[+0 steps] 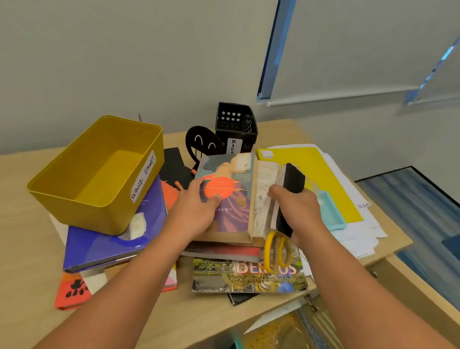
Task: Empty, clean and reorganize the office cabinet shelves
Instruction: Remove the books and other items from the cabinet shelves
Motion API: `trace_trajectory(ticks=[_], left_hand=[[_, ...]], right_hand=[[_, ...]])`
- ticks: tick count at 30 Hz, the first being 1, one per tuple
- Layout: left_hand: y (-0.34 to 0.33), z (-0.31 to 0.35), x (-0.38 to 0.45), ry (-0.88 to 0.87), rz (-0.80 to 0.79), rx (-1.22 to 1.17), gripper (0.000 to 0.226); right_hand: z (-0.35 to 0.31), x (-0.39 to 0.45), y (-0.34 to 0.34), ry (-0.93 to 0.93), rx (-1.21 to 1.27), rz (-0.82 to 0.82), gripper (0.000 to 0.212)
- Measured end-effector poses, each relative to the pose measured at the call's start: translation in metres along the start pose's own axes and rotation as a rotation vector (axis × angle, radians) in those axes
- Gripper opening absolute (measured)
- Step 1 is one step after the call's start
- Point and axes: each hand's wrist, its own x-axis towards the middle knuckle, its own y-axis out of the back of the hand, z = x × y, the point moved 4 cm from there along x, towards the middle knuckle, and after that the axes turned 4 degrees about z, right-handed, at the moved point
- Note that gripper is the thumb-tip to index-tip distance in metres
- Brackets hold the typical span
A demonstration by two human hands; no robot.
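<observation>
A: Entry, head view; desk top (0,218) of light wood, cluttered; where is the left hand?

B: Left hand (195,210) lies on the cover of a paperback book (225,200); fingers spread and fairly straight, thumb on the orange disc of the cover; pressing, not curled round anything.

A: And the right hand?

B: Right hand (297,208) grips a black-and-white eraser block (290,193), fingers wrapped round it; the block stands against the book's page edge; yellow scissors (277,251) hang below the same hand, handles showing; cannot tell whether the fingers hold them too.

A: Position of the book?

B: On top of a small stack at mid-desk; beneath it a reddish book, then a magazine (248,278) with a green and yellow cover.

A: Surroundings?

B: Yellow bin (102,170) labelled "WASTE BASKET" to the left, tilted, resting on a blue binder (110,241); black mesh basket (236,125) at the back by the wall; black smiley bookend (202,142) just beside it; yellow folder (313,173) over white papers to the right; a teal tray (331,213) just beyond the right hand.
</observation>
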Motion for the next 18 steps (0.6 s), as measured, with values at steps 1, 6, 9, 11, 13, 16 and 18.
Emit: trace_trajectory(ticks=[1,6,9,11,13,16,18], left_hand=[[-0.001,-0.001,0.001,-0.024,0.027,0.087,0.056],[-0.011,0.008,-0.009,-0.083,0.058,0.383,0.074],[-0.012,0.017,-0.014,-0.122,0.07,0.458,0.075],[-0.014,0.029,-0.02,-0.165,0.079,0.487,0.077],[-0.02,0.044,-0.029,-0.232,0.102,0.547,0.076],[-0.039,0.068,-0.056,-0.398,0.176,0.552,0.062],[-0.06,0.083,-0.069,-0.505,0.191,0.55,0.059]], right_hand=[[0.002,0.002,0.004,-0.011,-0.007,0.026,0.018],[0.006,0.013,0.036,-0.187,0.085,0.049,0.039],[0.0,0.028,0.063,-0.354,0.235,-0.027,0.033],[-0.006,0.044,0.078,-0.417,0.327,-0.066,0.031],[-0.011,0.065,0.088,-0.421,0.359,-0.112,0.03],[-0.021,0.094,0.094,-0.408,0.289,-0.208,0.032],[-0.024,0.109,0.091,-0.422,0.193,-0.261,0.034]])
